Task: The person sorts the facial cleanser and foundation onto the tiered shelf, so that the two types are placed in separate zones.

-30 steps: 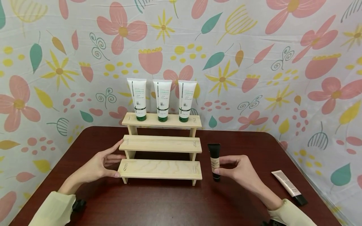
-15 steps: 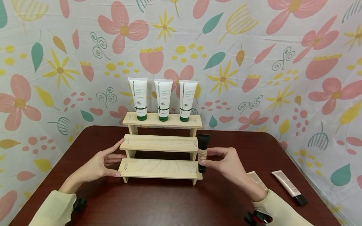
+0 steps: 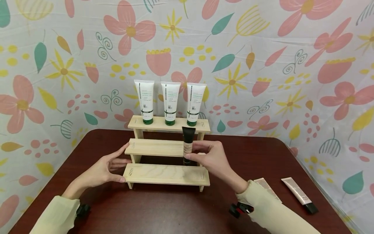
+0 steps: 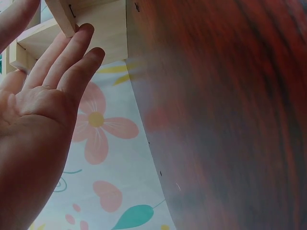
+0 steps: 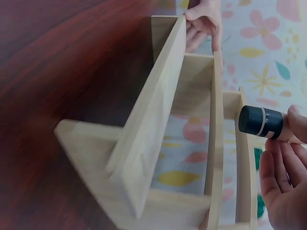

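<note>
A three-step wooden rack (image 3: 166, 174) stands on the table. Three white tubes (image 3: 170, 104) with green caps stand in a row on its top step. My right hand (image 3: 214, 159) pinches a small black tube with a beige label (image 3: 188, 147) between thumb and fingers, cap down. It overlaps the right part of the middle step in the head view; in the right wrist view its dark cap (image 5: 261, 120) shows apart from the boards. My left hand (image 3: 106, 170) touches the rack's left end, thumb at the bottom step and a fingertip at the middle step, fingers extended (image 4: 72, 60).
Two pale tubes lie on the right of the dark red table (image 3: 146, 211): one with a black cap (image 3: 298, 193), the other (image 3: 267, 188) partly hidden by the right sleeve. A flower-patterned cloth (image 3: 257, 65) hangs behind the table.
My right hand has carried the black tube left and up, from beside the rack to in front of the middle step. A pale tube came into sight behind the forearm. The left hand stays put.
</note>
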Demonstrator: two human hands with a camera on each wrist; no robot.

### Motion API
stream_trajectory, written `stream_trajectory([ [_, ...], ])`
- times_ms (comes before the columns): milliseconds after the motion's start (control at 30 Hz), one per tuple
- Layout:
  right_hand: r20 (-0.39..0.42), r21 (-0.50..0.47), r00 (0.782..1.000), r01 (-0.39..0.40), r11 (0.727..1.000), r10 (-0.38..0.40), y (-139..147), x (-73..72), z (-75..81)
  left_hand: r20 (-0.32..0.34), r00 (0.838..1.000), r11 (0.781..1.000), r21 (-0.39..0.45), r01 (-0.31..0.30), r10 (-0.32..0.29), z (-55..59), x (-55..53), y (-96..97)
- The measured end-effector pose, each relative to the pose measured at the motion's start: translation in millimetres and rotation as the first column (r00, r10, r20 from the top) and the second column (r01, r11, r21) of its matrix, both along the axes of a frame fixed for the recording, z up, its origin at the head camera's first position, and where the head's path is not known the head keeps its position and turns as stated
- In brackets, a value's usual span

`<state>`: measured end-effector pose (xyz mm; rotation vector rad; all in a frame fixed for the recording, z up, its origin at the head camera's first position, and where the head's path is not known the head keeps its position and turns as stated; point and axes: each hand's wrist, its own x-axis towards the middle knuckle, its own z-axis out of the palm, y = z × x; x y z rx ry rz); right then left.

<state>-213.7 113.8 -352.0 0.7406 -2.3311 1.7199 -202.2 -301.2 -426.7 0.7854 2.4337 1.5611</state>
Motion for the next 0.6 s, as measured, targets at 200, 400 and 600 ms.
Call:
stream_trajectory([
  [200,-0.018,0.011,0.999,-0.033,0.999,0.033,-33.6,-11.0,2.9,0.011,1.0,1.0,0.013,0.002,-0.002,-1.8,0.6,-1.1],
  [400,0.02,-0.006,0.999,-0.035,0.999,0.035,-59.8,-21.0,4.7,0.016,1.0,1.0,0.018,0.009,-0.009,-1.7,1.4,-0.9],
  [600,0.017,-0.016,0.999,-0.038,0.999,0.038,-76.6,-31.8,-0.5,0.005,1.0,1.0,0.022,0.017,-0.017,-1.5,0.2,-1.3],
])
